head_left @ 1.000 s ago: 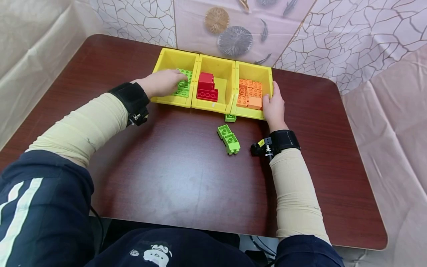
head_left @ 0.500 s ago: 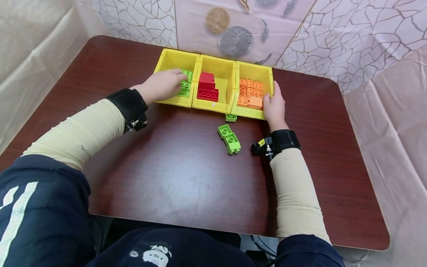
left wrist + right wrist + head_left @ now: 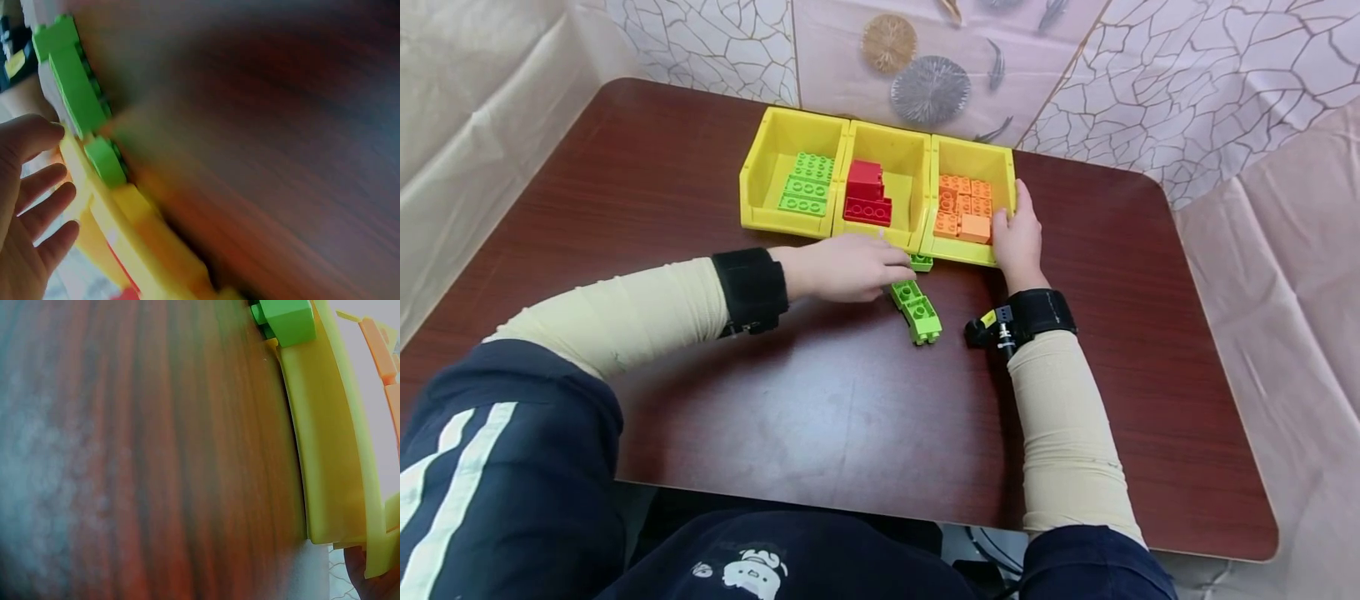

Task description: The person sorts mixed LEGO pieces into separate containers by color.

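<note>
In the head view my left hand (image 3: 850, 267) is in front of the yellow bins, its fingertips overlapping the far end of a joined pair of green toy bricks (image 3: 920, 318). The left wrist view shows the fingers (image 3: 53, 194) spread, with nothing between them. A single green brick (image 3: 921, 263) lies against the front of the bins, partly hidden. My right hand (image 3: 1019, 242) holds the right side wall of the right yellow bin (image 3: 958, 254), thumb at the rim and fingers along the outside. That bin contains several orange bricks (image 3: 975, 228).
The left yellow bin (image 3: 760, 218) contains green bricks (image 3: 808, 185), and the middle yellow bin (image 3: 910, 146) contains red bricks (image 3: 867, 196). All three bins stand side by side at the back of the brown table (image 3: 760, 417), near the patterned backdrop (image 3: 842, 75).
My left hand has come out of the left bin and moved right and nearer, over to the loose green bricks. The right hand and the bins stay in place.
</note>
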`<state>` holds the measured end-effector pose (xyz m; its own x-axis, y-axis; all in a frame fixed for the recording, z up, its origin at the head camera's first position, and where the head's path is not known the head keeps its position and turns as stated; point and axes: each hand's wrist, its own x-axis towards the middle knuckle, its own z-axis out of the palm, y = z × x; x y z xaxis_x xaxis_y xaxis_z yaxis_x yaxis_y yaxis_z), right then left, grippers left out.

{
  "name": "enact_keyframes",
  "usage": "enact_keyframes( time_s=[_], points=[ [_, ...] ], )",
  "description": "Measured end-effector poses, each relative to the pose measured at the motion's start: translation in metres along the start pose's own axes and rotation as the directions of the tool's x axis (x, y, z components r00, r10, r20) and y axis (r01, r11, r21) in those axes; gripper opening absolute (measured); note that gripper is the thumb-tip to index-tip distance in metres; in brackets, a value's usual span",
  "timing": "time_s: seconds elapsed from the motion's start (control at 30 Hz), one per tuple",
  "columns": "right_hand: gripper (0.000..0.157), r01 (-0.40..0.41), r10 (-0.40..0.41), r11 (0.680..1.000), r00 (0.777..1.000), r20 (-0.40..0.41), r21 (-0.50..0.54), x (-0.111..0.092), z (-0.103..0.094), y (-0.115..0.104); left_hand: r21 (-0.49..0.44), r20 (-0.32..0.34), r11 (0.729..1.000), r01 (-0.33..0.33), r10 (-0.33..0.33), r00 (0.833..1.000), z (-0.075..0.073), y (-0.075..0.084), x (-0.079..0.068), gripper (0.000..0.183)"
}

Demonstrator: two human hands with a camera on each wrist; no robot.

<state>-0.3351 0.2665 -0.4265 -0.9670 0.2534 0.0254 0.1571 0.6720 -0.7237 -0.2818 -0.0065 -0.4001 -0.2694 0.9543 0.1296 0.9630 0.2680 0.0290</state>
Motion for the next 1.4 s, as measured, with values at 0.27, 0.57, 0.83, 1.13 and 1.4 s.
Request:
enact_keyframes(
  time_s=[0.27, 0.57, 0.83, 1.13, 1.4],
  points=[
    [0.056, 0.018, -0.018, 1.000, 1.000, -0.003, 0.003, 0.001, 0.003, -0.001, -0.004, 0.121, 1.000, 0.030, -0.029, 0.992, 0.004, 0.011, 0.016, 0.042],
    [0.056, 0.007, -0.007, 1.000, 1.000, 0.000, -0.006, 0.003, 0.002, 0.000, -0.037, 0.068, 0.999, 0.032, -0.030, 0.997, 0.003, 0.002, 0.004, 0.036],
    [0.056, -0.001, 0.001, 1.000, 1.000, 0.000, 0.001, 0.001, -0.001, 0.002, -0.104, -0.206, 0.992, 0.068, -0.089, 0.974, -0.032, -0.030, -0.031, 0.035],
    [0.055, -0.010, 0.010, 1.000, 1.000, -0.007, 0.007, -0.001, -0.001, 0.005, -0.070, -0.279, 0.918, 0.389, -0.393, 0.876, -0.062, -0.077, -0.063, 0.032],
    [0.055, 0.010, -0.010, 1.000, 1.000, -0.009, 0.012, 0.000, 0.002, 0.002, -0.069, -0.097, 0.816, 0.574, -0.578, 0.810, -0.059, -0.097, -0.069, 0.035]
  ],
)
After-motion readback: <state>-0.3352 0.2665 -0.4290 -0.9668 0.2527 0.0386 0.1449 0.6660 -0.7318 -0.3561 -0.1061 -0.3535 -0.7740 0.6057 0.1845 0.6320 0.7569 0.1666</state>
